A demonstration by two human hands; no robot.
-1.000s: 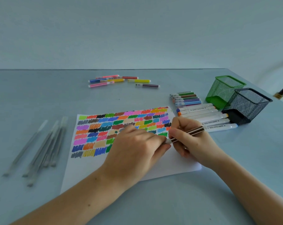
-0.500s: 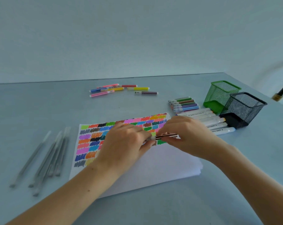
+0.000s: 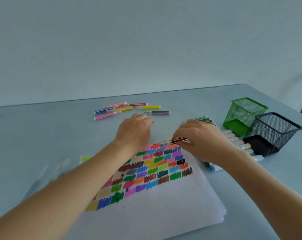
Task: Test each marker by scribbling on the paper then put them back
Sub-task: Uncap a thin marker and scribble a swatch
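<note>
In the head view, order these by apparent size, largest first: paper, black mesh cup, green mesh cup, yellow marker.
1. paper
2. black mesh cup and green mesh cup: black looks bigger, but it is nearer, so unsure
3. yellow marker

The paper point(image 3: 146, 213) lies on the table point(image 3: 43, 135), loose markers point(image 3: 127, 109) behind it, two mesh cups point(image 3: 261, 125) to its right.

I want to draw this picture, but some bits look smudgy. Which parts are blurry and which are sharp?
In the head view, the clear pens at the left edge are smeared into faint streaks; the left hand looks slightly soft; the scribbles on the paper and the black mesh cup stay fairly sharp; the light is soft, with no glare.
</note>
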